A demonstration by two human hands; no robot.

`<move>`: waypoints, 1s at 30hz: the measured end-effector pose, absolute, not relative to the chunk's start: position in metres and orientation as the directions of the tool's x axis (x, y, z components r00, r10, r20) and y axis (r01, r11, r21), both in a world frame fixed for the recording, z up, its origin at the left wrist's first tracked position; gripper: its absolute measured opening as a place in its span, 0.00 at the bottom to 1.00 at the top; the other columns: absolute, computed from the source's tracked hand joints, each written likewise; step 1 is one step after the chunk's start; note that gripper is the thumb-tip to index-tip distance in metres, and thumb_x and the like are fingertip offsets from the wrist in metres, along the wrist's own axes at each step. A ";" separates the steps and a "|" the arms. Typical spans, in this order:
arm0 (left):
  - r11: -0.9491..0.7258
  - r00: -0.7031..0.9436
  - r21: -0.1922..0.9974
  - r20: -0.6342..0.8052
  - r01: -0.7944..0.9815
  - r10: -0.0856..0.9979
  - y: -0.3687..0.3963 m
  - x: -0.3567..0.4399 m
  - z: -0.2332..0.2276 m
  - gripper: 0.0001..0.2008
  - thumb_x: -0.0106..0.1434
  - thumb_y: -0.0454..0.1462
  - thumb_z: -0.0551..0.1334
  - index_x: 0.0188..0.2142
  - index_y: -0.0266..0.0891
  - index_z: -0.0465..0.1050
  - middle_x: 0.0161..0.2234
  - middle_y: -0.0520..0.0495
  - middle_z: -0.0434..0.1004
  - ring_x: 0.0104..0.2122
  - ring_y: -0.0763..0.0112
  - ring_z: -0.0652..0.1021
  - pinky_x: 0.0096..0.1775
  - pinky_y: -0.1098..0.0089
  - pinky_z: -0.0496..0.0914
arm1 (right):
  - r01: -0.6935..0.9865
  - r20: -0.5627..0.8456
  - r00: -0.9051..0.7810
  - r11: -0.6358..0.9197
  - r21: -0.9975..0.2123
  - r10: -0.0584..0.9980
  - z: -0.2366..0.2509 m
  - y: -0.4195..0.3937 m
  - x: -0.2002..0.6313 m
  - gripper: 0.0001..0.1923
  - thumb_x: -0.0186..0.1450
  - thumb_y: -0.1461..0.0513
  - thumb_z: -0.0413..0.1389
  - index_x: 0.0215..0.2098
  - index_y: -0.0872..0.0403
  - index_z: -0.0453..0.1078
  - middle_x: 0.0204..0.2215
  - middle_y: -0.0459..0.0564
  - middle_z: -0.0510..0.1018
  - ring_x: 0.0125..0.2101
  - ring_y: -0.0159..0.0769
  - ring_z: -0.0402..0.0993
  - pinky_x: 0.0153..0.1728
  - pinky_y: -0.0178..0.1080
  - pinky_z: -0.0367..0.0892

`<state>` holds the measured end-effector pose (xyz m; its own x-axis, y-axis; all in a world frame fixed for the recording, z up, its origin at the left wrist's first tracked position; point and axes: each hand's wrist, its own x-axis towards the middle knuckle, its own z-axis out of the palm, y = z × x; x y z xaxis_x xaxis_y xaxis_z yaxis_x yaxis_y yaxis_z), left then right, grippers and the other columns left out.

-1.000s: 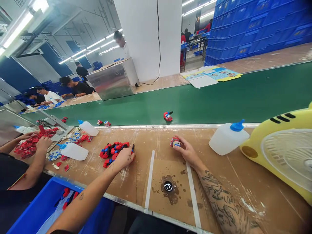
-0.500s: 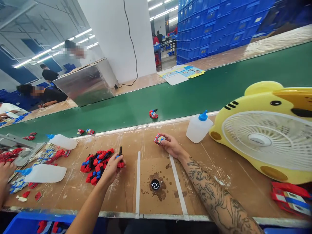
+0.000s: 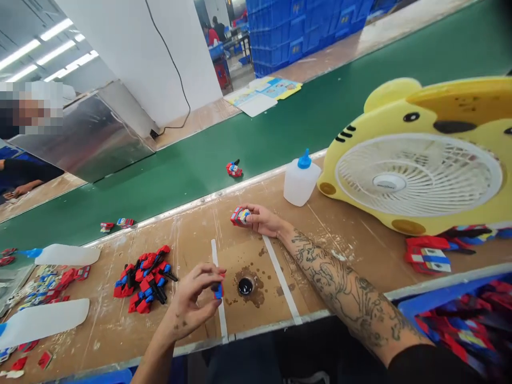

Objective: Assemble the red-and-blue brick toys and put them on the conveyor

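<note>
My left hand is raised over the brown worktop, its fingers pinched on a small red, blue and black toy part. Just left of it lies a pile of red, blue and black toy parts. My right hand rests on the worktop farther back, holding a small red and white toy block. Between the two hands a small black glue pot sits in a stained patch, framed by two white tape strips.
A white squeeze bottle with a blue cap and a yellow animal-shaped fan stand at the right. A green conveyor belt carries a red toy. More bottles and parts lie at the left. A blue bin holds toy pieces.
My left hand has lifted a part from the pile and drawn it toward me, near the glue pot. My right hand keeps its block. The view has swung to the right.
</note>
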<state>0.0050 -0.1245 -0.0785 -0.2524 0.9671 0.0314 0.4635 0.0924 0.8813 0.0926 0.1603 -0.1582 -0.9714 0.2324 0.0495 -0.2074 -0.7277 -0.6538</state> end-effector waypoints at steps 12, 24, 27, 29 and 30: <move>-0.409 0.419 0.130 -0.053 0.903 0.907 -0.103 0.024 -0.069 0.26 0.65 0.26 0.57 0.60 0.48 0.67 0.57 0.39 0.71 0.59 0.53 0.68 0.54 0.52 0.70 | -0.185 0.054 -0.978 -0.715 -0.674 0.202 -0.166 0.166 0.091 0.27 0.49 0.63 0.73 0.46 0.57 0.73 0.42 0.53 0.81 0.43 0.40 0.79 0.51 0.43 0.72; -0.196 0.127 0.582 0.158 0.789 0.979 -0.107 0.014 -0.090 0.25 0.64 0.25 0.57 0.57 0.49 0.70 0.54 0.39 0.71 0.56 0.59 0.71 0.54 0.56 0.70 | -0.225 0.086 -0.970 -0.713 -0.664 0.226 -0.168 0.165 0.090 0.26 0.48 0.67 0.73 0.44 0.54 0.73 0.40 0.49 0.81 0.40 0.36 0.78 0.43 0.35 0.72; -0.026 -0.316 0.858 0.217 0.513 0.923 -0.101 0.013 -0.107 0.19 0.63 0.30 0.63 0.53 0.45 0.73 0.52 0.39 0.74 0.54 0.58 0.74 0.53 0.58 0.70 | -0.239 0.103 -0.967 -0.705 -0.668 0.231 -0.166 0.163 0.090 0.28 0.46 0.67 0.73 0.44 0.54 0.74 0.39 0.49 0.81 0.40 0.35 0.78 0.43 0.34 0.70; -0.036 -0.598 0.967 0.185 0.251 0.780 -0.090 0.015 -0.115 0.19 0.60 0.34 0.68 0.52 0.44 0.74 0.49 0.40 0.77 0.51 0.59 0.77 0.53 0.59 0.70 | -0.237 0.101 -0.968 -0.702 -0.672 0.230 -0.165 0.160 0.090 0.28 0.46 0.66 0.73 0.44 0.55 0.73 0.39 0.49 0.81 0.41 0.36 0.78 0.45 0.36 0.69; -0.080 -0.689 0.988 0.151 0.135 0.709 -0.082 0.015 -0.118 0.21 0.58 0.35 0.70 0.52 0.45 0.74 0.48 0.42 0.78 0.50 0.60 0.78 0.54 0.60 0.70 | -0.232 0.096 -0.969 -0.698 -0.678 0.229 -0.165 0.159 0.090 0.28 0.46 0.65 0.73 0.45 0.55 0.73 0.40 0.50 0.81 0.41 0.37 0.78 0.46 0.37 0.68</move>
